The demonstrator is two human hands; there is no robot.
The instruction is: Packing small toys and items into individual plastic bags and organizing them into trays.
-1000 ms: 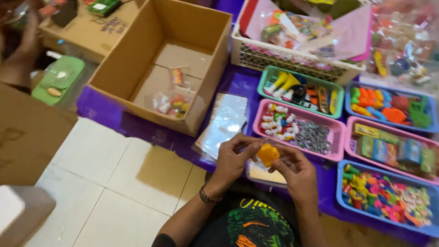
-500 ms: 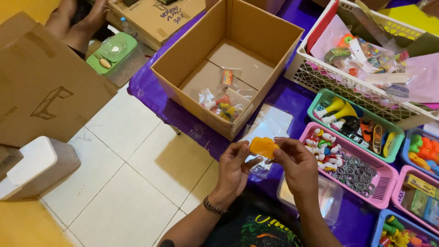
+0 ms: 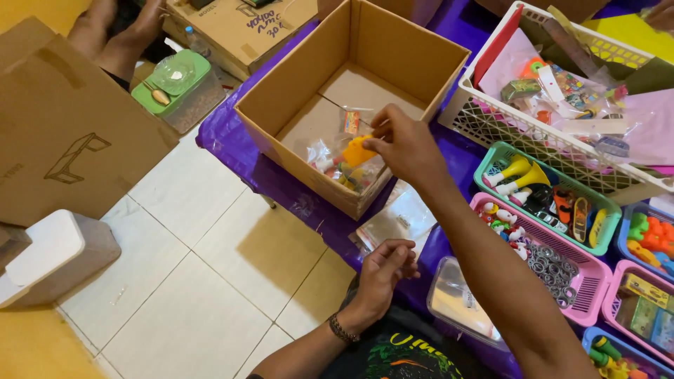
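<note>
My right hand (image 3: 404, 144) reaches out over the open cardboard box (image 3: 291, 88) and pinches a small clear bag with an orange-yellow toy (image 3: 359, 151) inside. The bag hangs just above several similar filled bags (image 3: 330, 165) lying on the box floor. My left hand (image 3: 382, 270) stays low near my body, fingers loosely curled and holding nothing, next to a stack of empty clear bags (image 3: 400, 221) on the purple table cover (image 3: 232, 140).
Small plastic baskets of toys sit to the right: a teal one (image 3: 607, 210), a pink one (image 3: 586, 302). A white lattice basket (image 3: 491, 119) holds packets. A green-lidded container (image 3: 179, 88), flat cardboard (image 3: 63, 133) and another person's legs (image 3: 116, 28) are at the left.
My right hand has carried the bagged orange toy from in front of my body out over the box. My left hand has let go and stayed back. The view has shifted.
</note>
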